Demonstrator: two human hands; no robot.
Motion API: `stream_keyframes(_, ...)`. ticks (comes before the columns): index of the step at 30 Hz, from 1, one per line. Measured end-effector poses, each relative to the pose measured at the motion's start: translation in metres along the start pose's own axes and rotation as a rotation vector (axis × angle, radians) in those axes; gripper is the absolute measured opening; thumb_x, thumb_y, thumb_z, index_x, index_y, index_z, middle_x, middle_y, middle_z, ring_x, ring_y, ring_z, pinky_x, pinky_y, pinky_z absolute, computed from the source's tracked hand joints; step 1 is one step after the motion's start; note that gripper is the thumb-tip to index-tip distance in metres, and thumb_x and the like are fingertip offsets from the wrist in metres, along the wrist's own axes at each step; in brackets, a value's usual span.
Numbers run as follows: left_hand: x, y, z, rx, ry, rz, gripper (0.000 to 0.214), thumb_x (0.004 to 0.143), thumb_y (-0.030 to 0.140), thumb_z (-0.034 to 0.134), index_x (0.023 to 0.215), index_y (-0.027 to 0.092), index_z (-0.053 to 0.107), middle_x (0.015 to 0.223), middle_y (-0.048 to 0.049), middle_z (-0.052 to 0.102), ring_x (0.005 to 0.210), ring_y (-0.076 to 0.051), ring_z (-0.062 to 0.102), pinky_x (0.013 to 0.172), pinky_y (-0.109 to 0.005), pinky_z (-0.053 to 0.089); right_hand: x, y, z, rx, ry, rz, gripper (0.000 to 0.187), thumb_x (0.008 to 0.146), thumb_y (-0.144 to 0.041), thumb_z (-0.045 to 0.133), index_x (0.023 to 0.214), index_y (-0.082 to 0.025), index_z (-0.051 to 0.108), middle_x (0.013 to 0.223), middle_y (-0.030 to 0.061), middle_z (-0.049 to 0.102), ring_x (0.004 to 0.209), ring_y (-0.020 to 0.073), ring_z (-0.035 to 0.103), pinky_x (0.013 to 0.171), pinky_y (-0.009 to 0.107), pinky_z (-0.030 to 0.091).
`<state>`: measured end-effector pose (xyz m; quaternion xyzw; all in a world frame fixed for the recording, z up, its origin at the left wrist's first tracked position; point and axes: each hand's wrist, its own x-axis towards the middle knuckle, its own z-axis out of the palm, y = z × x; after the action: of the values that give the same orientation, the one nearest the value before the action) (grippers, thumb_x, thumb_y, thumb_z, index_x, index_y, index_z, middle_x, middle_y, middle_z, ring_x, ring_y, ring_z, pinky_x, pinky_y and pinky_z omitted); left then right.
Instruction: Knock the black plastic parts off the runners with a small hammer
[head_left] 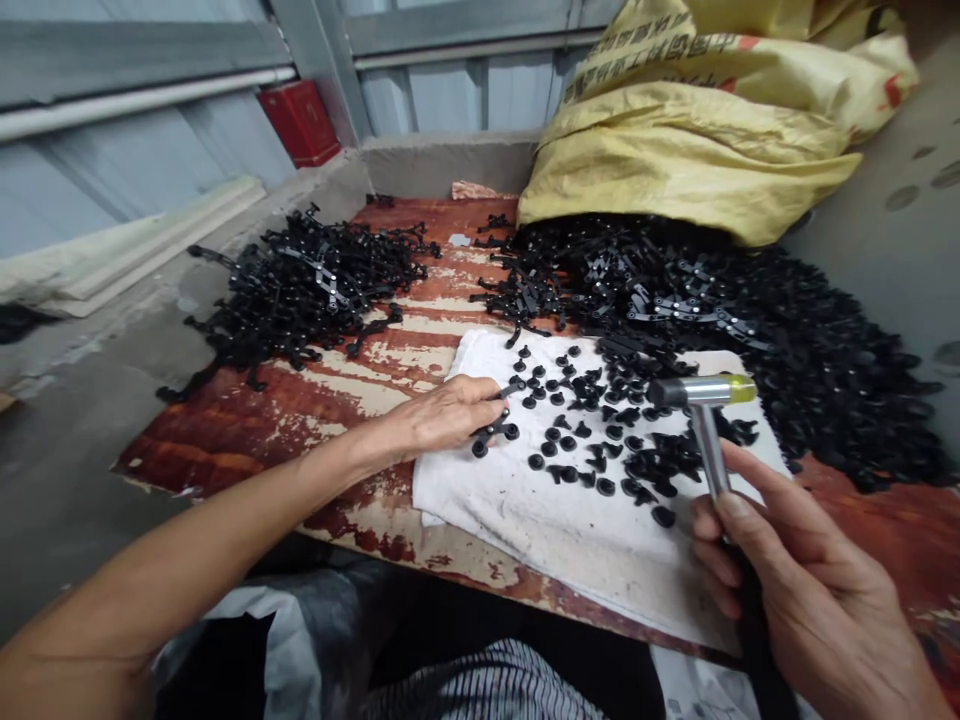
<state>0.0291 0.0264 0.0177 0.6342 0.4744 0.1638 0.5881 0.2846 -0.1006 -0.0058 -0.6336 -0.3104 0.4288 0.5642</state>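
My left hand (450, 412) is closed around a small black jointed bracket (496, 428) at the left side of a white cloth (517, 510). Part of the bracket is hidden behind the fingers. My right hand (802, 570) grips the dark handle of a small two-faced hammer (705, 430), raised over the cloth's right side. One face of its metal head is black, the other yellow. Between the hands, many loose black round-based pegs (605, 487) are scattered over the cloth, packed more densely toward the right.
A pile of black jointed brackets (300, 285) lies at the left of the worn red board (255, 430). More black parts (832, 370) are heaped at the right, spilling from a yellow woven sack (675, 140). A red box (301, 122) stands on the ledge behind.
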Motion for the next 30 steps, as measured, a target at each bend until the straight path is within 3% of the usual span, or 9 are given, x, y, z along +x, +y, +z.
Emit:
stream_keyframes(6,0.010,-0.003,0.007,0.007,-0.030,-0.056,0.020,0.091,0.025,0.050,0.077,0.015,0.061,0.066,-0.0011,0.058,0.055,-0.008,0.049,0.051,-0.017,0.034,0.002,0.005,-0.002,0.108,0.001,0.050,0.054,0.065,-0.044,0.086,0.116,-0.037,0.070,0.061,-0.0002,0.058,0.042,0.0141,0.045,0.029,0.022,0.037)
stream_keyframes(13,0.016,0.001,0.010,0.006,-0.013,-0.150,0.018,0.089,0.027,0.052,0.084,0.014,0.063,0.060,-0.0005,0.057,0.045,-0.007,0.041,0.041,-0.017,0.020,0.002,0.008,-0.006,0.086,-0.014,0.027,0.054,0.069,-0.044,0.084,0.120,-0.035,0.069,0.062,-0.0001,0.059,0.042,0.0140,0.045,0.028,0.022,0.038)
stream_keyframes(21,0.017,0.002,0.010,0.004,-0.037,-0.162,0.018,0.089,0.030,0.053,0.081,0.014,0.060,0.058,0.0017,0.054,0.042,-0.005,0.036,0.040,-0.017,0.017,0.003,0.009,-0.004,0.065,0.026,0.024,0.064,0.060,-0.052,0.086,0.119,-0.034,0.069,0.060,-0.0019,0.058,0.039,0.0127,0.044,0.026,0.021,0.037)
stream_keyframes(30,0.020,-0.002,0.008,0.009,-0.061,-0.138,0.022,0.090,0.033,0.051,0.081,0.015,0.059,0.058,0.0025,0.053,0.040,-0.004,0.030,0.038,-0.017,0.015,0.004,0.013,-0.005,0.070,-0.003,-0.003,0.059,0.066,-0.050,0.085,0.120,-0.035,0.069,0.061,-0.0012,0.059,0.040,0.0126,0.045,0.028,0.021,0.037)
